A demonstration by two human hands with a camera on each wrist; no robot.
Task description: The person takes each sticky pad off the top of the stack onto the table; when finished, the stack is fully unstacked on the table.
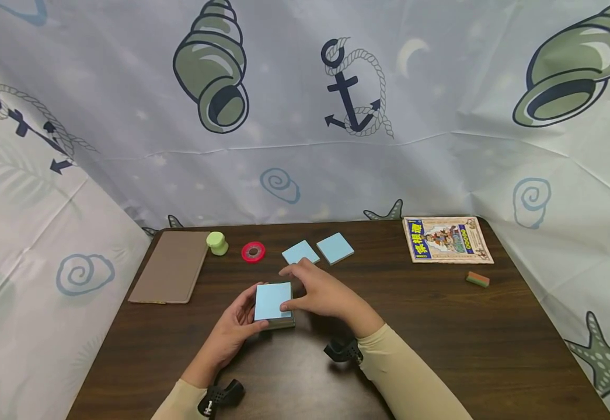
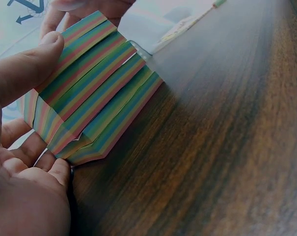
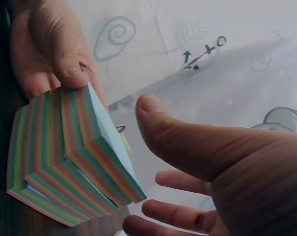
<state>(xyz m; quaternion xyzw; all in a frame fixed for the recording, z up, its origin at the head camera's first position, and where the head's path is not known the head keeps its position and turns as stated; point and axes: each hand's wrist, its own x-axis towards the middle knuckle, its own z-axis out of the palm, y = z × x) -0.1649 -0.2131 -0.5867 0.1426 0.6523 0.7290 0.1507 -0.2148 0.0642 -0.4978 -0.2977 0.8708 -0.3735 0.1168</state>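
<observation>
While the left hand [image 1: 233, 329] is gripping the paper stack [image 1: 273, 300] between its thumb and fingers, the right hand [image 1: 328, 294] is hovering close by with its fingers spread, holding nothing. The stack seems to be standing on the desk [image 1: 425, 344], just in front of two blue pads [image 1: 335, 248], and its layers are sitting crooked. Because they aren't lining up, a bump or uneven squeeze could be sending some sliding off.
</observation>
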